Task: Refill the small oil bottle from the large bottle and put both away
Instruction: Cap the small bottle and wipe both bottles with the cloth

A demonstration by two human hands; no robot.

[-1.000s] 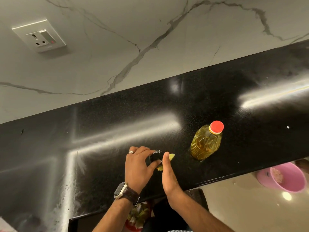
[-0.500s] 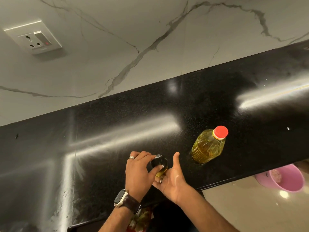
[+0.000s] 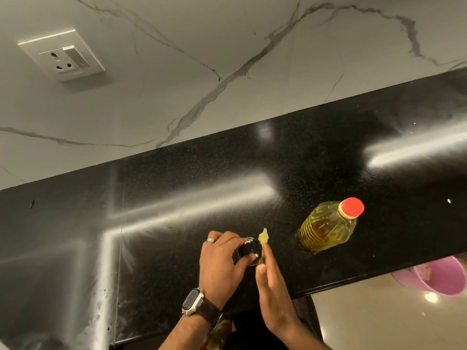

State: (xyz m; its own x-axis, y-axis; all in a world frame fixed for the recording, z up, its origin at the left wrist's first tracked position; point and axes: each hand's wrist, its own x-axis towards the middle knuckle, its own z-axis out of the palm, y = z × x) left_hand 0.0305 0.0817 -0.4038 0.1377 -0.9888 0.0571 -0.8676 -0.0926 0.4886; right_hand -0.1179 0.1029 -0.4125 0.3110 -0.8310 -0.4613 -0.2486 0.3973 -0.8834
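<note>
Large bottle (image 3: pixel 326 229): yellow oil, red cap (image 3: pixel 351 207). Small bottle cap (image 3: pixel 249 247): black. Countertop (image 3: pixel 177 188): speckled black. Wall (image 3: pixel 202 46): white marble, grey veins. Bucket (image 3: pixel 439 279): pink.

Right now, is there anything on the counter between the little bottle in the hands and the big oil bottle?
No. In the head view, only bare black counter lies between the small bottle and the large bottle.

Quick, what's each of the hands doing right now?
Left hand: fingers curled round the black cap of the small oil bottle.
Right hand: fingers fairly straight, pressing a yellow-green cloth against that bottle.
</note>
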